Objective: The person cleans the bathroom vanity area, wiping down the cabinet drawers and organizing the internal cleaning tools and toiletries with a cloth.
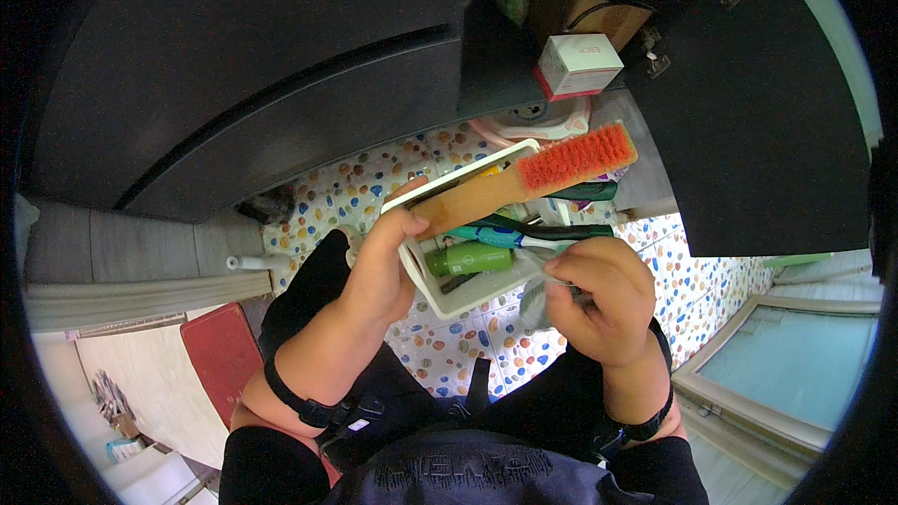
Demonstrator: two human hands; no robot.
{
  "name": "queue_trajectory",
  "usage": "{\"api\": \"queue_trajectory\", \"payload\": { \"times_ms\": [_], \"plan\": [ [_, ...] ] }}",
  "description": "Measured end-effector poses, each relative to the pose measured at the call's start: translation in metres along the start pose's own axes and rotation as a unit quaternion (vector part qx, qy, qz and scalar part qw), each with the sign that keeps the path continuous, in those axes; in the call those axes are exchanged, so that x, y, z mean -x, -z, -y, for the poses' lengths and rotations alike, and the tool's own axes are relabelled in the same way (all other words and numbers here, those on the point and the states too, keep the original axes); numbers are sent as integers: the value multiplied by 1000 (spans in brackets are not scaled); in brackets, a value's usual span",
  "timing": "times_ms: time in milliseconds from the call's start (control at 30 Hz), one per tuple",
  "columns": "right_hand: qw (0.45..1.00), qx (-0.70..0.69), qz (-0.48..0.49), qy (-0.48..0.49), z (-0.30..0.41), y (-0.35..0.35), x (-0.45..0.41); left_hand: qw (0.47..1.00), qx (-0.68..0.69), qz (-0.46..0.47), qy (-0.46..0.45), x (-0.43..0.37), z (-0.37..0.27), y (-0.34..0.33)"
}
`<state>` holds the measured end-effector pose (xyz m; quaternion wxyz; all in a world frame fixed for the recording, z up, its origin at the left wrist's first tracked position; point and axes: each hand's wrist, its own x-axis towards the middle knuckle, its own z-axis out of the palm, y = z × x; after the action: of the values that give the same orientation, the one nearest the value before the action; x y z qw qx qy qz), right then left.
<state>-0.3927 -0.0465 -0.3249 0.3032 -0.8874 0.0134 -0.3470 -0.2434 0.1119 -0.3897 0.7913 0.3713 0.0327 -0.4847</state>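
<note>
My left hand [379, 263] grips the near-left end of a white plastic bin [459, 305]. Its thumb lies over the end of the wooden handle of a brush [477, 200] with orange-red bristles, which rests slanted across the bin. Inside lie a green bottle [477, 259] and a teal-and-blue toothbrush [491, 235], beside dark green long-handled items [582, 191]. Other contents are partly hidden under the brush. At the bin's right end, my right hand [607, 298] pinches a thin, clear plastic piece [539, 303], perhaps a bag, between thumb and forefinger.
Ahead is a dark cabinet [280, 98], with an opened door [758, 119] on the right. A white-and-red carton [581, 66] and a pink-rimmed item [533, 128] sit in its opening. Pebble-patterned tiles [456, 351] cover the floor. A red stool-like surface [221, 358] is at left.
</note>
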Motion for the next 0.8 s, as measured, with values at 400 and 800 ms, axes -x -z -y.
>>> {"api": "queue_trajectory", "payload": {
  "times_ms": [400,800],
  "plan": [
    [982,126,138,-5,-5,-3,3,1000,-5,-17,-12,2,-7,-4],
    [991,123,-7,42,-9,3,-3,999,-42,-6,6,0,-1,-5]
  ]
}}
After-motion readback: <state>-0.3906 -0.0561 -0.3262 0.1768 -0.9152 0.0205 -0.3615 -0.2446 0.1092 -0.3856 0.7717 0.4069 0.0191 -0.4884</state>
